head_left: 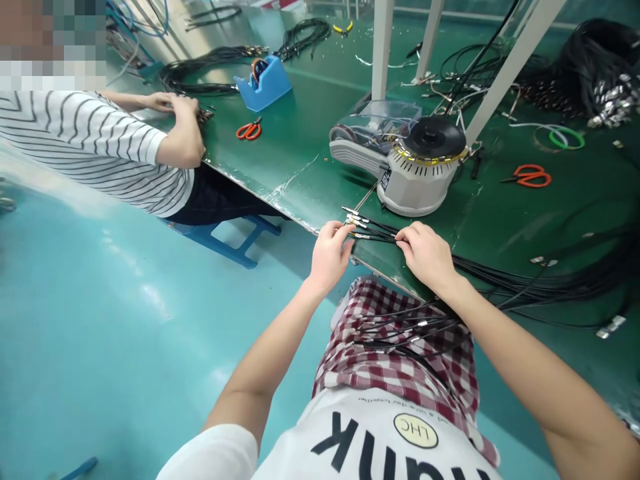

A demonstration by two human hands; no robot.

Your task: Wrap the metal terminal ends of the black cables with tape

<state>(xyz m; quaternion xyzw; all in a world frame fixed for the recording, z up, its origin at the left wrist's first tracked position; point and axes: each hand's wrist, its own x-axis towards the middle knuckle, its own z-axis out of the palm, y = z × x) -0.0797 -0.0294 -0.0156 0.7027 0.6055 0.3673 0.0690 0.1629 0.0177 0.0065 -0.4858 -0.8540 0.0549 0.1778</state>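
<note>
My right hand is closed on a bundle of thin black cables at the table's front edge, thumb and fingers pinching it from the near side. The cables fan out to the left, ending in small silvery or white tips. My left hand is at those tips, with thumb and forefinger curled about a cable end; the exact contact is partly hidden. Behind the tips stands a grey round tape dispenser with a black disc on top. More black cables lie across my checked lap.
Orange-handled scissors lie right of the dispenser, with another orange pair to the left. A blue tape holder stands farther back. Pale posts rise from the green table. A co-worker in a striped shirt sits left.
</note>
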